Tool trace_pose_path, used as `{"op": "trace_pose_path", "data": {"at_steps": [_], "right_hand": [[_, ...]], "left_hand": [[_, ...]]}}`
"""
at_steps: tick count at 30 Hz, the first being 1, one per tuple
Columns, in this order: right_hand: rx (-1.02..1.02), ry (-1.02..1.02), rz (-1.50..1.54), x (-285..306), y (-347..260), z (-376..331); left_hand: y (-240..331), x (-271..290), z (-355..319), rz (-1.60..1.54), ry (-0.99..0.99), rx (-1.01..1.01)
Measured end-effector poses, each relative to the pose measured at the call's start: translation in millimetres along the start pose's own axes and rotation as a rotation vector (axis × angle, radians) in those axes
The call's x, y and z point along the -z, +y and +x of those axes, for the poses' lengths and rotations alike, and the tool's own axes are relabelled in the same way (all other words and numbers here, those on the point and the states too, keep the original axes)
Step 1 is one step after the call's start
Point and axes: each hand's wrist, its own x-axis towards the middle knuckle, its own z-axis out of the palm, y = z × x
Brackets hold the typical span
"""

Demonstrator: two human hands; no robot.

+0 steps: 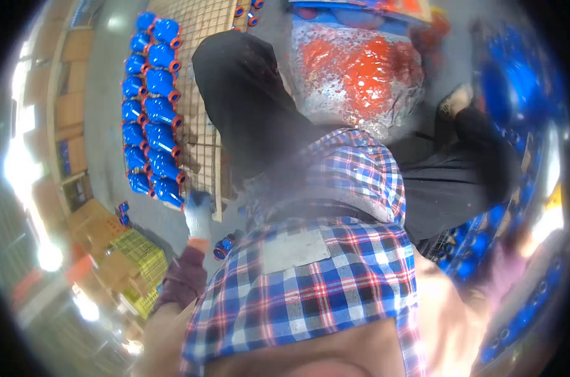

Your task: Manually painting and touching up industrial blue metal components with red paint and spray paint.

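Note:
My left hand (198,220), in a pale glove with dark fingertips, is at the near end of a wire-mesh rack (195,135). It is right beside the nearest of several glossy blue castings (167,190), shaped like valve bodies with orange-red ends. Two columns of these castings line the rack's left side. Whether the fingers touch the nearest one cannot be made out. Far to the right, my right hand (547,225) shows as a bright, smeared pale glove near more blue parts (476,248). Its fingers and anything in them are blurred.
Ahead lies a plastic-like sheet (360,81) splashed with wet orange-red paint. Small blue parts (223,247) lie on the floor near my left forearm. A yellow-green crate (139,261) and cardboard boxes (96,220) stand at the left. My plaid apron (310,276) fills the middle.

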Motion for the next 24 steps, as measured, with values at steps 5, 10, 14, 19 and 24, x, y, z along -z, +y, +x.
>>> {"op": "trace_pose_path", "data": {"at_steps": [5, 10, 14, 19, 24], "right_hand": [[-0.027, 0.006, 0.271, -52, -30, 23], [-0.161, -0.028, 0.609, -88, -55, 49], [-0.277, -0.070, 1.112, -105, -67, 60], [-0.427, -0.063, 1.380, -127, -55, 67], [-0.657, -0.064, 1.496, -148, -27, 52]], "left_hand": [[188, 5, 28, -0.651, 0.000, -0.432], [319, -39, 38, -1.017, -0.488, -0.696], [387, -95, 34, -1.014, -0.769, -0.932], [399, -106, 12, -1.510, -2.071, -0.157], [386, -93, -5, -1.593, -1.775, 0.216]]}}
